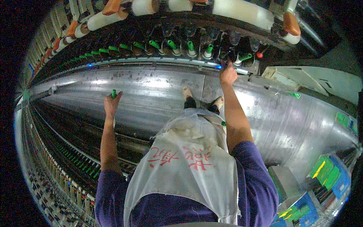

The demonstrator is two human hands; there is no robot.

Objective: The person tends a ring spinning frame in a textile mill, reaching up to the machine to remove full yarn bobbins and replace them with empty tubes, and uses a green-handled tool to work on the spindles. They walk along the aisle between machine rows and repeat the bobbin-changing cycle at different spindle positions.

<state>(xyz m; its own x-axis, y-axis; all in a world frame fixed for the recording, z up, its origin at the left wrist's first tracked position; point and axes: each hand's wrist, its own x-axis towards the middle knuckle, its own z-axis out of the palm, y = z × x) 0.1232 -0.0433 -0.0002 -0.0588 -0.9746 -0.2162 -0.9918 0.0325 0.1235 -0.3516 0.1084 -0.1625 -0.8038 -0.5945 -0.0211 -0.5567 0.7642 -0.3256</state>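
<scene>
My left hand is closed around a yarn bobbin, held out over the aisle at the left. The bobbin's green tip rises above the fingers, and a pale end shows below the hand. At the spinning frame ahead, my right hand reaches into the spindle row with its fingers drawn together. What the fingertips grip is dark and too small to make out. Just left of that hand stands a green-topped bobbin; to its right another green-topped bobbin leans outward. Several more continue along the row to the left.
Large white roving rolls hang above the spindles. A red knob and a pale open panel are at the right. Behind me at lower right are blue crates with green tubes. A second machine lines the left.
</scene>
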